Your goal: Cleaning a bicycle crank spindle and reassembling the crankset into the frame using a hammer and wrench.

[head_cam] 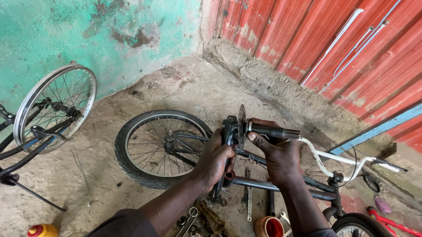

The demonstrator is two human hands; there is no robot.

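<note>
Lying on the concrete floor [184, 82] at centre: a dark bicycle frame [265, 184], its tyred rear wheel [158, 147] pointing toward 9 o'clock, white handlebar [345, 160] toward 3 o'clock. Leaning at 9 o'clock by the green wall [80, 22]: a bare-rimmed wheel [55, 105]. Gripping the black crank arm [229, 134] at centre, fingers clenched around it: left hand [213, 162]. Grasping the threaded axle [274, 132] just beside the chainring [241, 123]: right hand [279, 159]. Scattered at 6 o'clock: wrenches [185, 226], an orange cup [268, 229].

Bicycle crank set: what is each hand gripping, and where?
Left hand grips the black crank arm below the chainring; right hand pinches the axle spindle at its chainring end.
</note>
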